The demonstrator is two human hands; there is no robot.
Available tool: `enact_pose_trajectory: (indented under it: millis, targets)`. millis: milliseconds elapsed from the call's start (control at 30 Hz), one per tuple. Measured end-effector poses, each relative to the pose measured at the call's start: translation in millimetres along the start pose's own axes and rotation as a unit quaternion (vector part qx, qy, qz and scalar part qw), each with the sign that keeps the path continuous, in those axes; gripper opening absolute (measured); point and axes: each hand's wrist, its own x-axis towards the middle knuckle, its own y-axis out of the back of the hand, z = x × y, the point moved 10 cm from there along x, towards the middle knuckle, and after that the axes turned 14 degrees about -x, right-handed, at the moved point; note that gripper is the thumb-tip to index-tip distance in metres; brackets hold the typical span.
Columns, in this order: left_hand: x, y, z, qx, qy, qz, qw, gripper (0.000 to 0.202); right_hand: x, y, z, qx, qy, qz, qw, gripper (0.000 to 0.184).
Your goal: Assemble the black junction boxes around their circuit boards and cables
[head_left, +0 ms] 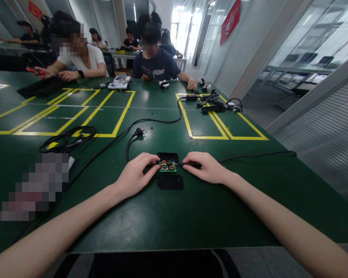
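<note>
A green circuit board (168,166) with copper-wound ring coils and coloured wires sits between my two hands. Behind it lies one half of a black plastic case (171,155); the other half, a black case shell (170,182), rests on the table just in front. My left hand (137,172) pinches a black cable at the board's left end, its grip partly hidden by the fingers. On the right, my right hand (205,166) is closed around another black cable (243,156) close to where its wires meet the board. A plug (138,132) lies beyond my left hand.
The green table (127,227) bears yellow tape outlines (124,112). A coiled black cable (69,139) and a blurred-out object (34,189) lie at left. Adapters and cables (217,103) are heaped at far right. Two people sit across, one holding a dark tool (147,72).
</note>
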Motion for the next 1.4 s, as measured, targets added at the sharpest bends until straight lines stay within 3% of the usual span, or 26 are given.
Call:
enact_pose_trajectory:
  millis: [133, 333, 500, 667, 1400]
  targets:
    - [0.4, 3.7, 5.6, -0.015, -0.013, -0.003, 1.000, 0.012, -1.4, 1.6, -0.8, 0.025, -0.020, 0.007, 0.999, 0.017]
    - [-0.6, 1.0, 14.9, -0.029, -0.043, -0.030, 0.998, 0.011, -3.6, -0.5, -20.9, 0.032, 0.043, -0.021, 0.998, 0.044]
    - [-1.5, -2.3, 15.5, -0.032, -0.050, -0.045, 0.997, 0.010, -4.4, -5.2, -26.0, 0.017, 0.058, -0.047, 0.997, 0.036]
    - [-2.4, -3.6, 12.0, -0.035, -0.042, -0.053, 0.997, 0.010, -5.0, -8.6, -26.3, 0.012, 0.053, -0.062, 0.997, 0.045]
    - [-2.2, -5.7, 19.6, -0.039, -0.063, -0.063, 0.995, 0.009, -2.1, -15.4, -28.7, -0.055, 0.041, -0.103, 0.992, 0.026]
